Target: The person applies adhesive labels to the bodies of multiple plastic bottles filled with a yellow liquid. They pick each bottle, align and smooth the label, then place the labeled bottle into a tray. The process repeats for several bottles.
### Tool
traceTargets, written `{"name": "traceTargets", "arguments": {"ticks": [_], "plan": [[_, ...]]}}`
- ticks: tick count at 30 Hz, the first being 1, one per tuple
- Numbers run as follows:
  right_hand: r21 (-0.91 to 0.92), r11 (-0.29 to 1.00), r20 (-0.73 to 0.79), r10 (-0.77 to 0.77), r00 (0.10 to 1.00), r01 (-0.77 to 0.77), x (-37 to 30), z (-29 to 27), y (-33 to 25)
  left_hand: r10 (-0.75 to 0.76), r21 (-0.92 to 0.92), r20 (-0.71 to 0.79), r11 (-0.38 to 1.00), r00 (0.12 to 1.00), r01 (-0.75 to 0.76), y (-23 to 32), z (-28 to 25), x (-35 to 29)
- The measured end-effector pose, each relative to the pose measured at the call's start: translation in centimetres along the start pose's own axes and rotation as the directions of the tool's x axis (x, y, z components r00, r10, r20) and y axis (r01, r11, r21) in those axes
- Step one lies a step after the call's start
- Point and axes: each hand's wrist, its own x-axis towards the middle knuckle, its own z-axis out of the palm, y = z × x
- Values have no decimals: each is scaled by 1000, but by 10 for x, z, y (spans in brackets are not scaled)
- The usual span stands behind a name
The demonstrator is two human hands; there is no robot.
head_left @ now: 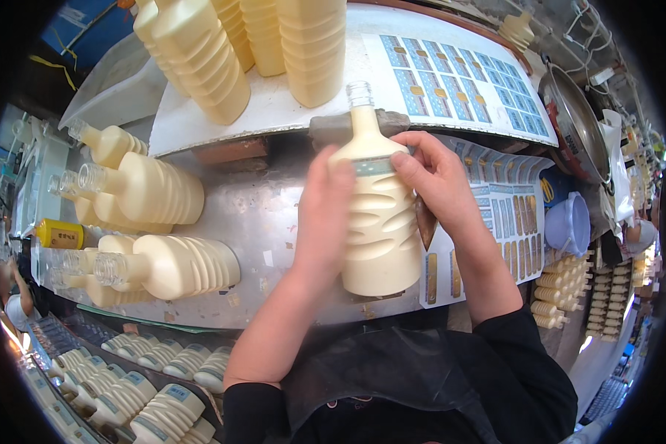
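Head view: a ribbed cream plastic bottle point(381, 222) is lying on the metal worktop point(259, 214), gripped between both hands, left hand point(325, 214) cupping its side, right hand point(436, 174) pinching the pale neck label point(374, 166)

Single head-worn fisheye view looked steeply down, close over metal worktable point(274, 222). Person's forearms entered from lower edge, black apron directly beneath lens. Table filled middle of frame; label sheets point(459, 81) lay at its far right, crate of labelled bottles point(148, 399) below its near-left edge. Dark circular rim cropped corners, table's edges bowed toward it. No second view shared scene.
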Motion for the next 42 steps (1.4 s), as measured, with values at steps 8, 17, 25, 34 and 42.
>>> {"name": "traceTargets", "arguments": {"ticks": [8,17,25,34,42], "plan": [[-175,985,3,-9,1000,9,0,0,-5,50,39,37,998,998,-51,-9,-3,7],[-205,979,-25,2,1000,-7,-1,3,-10,66,16,47,998,997,-67,-11,-5,7],[107,993,83,42,996,-51,0,-2,0,53,79,120,995,991,-63,-14,-11,-7],[351,913,222,135,966,-208,-9,-15,16,64,314,95,945,993,-91,-9,-7,-14],[364,910,241,112,964,-197,-4,-18,16,208,292,9,935,978,-201,-13,-8,-8]]}}
